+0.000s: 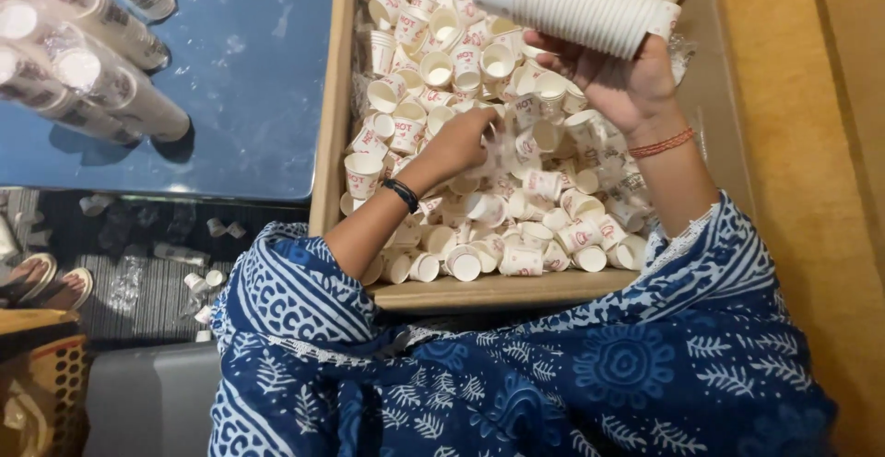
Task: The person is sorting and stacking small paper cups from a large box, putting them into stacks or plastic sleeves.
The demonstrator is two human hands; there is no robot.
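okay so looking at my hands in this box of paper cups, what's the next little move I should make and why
Probably close the left hand on one loose cup from the pile and carry it up to the stack of nested cups held by the right hand. The left fingers are already down among the loose cups in the cardboard box, and the stack's open end seems to face that way.

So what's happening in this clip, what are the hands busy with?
A person leans over a cardboard box full of loose small paper cups. The right hand holds a nested stack of cups sideways above the box. The left hand reaches into the pile, fingers on a loose cup. Wrapped sleeves of stacked cups lie on the blue table to the left.
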